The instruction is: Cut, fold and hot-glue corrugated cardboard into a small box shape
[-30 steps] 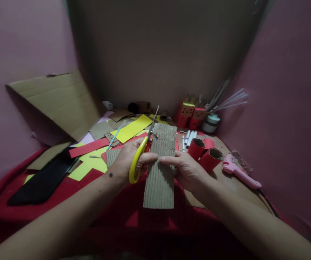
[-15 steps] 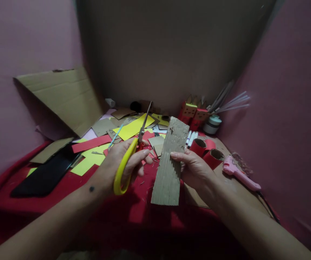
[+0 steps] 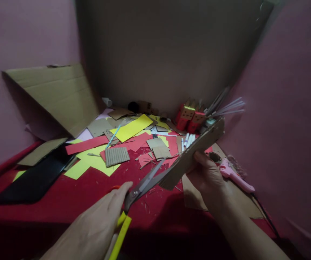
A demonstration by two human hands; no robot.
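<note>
My left hand [image 3: 98, 220] is closed on the yellow handles of a pair of scissors [image 3: 140, 187]. The blades are parted and point up to the right, reaching the lower end of a cardboard strip [image 3: 181, 168]. That strip slants upward to the right, its face turned partly away. My right hand [image 3: 206, 173] grips it near the middle, with the thumb along its near side; the other fingers are mostly hidden. A small ribbed piece of corrugated cardboard [image 3: 117, 156] lies on yellow paper beyond the scissors.
A black phone-like slab [image 3: 33, 177] lies at left before a large leaning cardboard sheet [image 3: 58, 94]. Yellow paper [image 3: 132, 128] and red scraps cover the red cloth [image 3: 77, 202]. White markers [image 3: 189, 140], red figures with cardboard faces [image 3: 189, 113] and a pink glue gun [image 3: 235, 175] are at right.
The scissors have swung from pointing upward to the strip's lower end, and their blades have parted. The cardboard strip has tilted rightward and turned partly edge-on. My left hand has come nearer.
</note>
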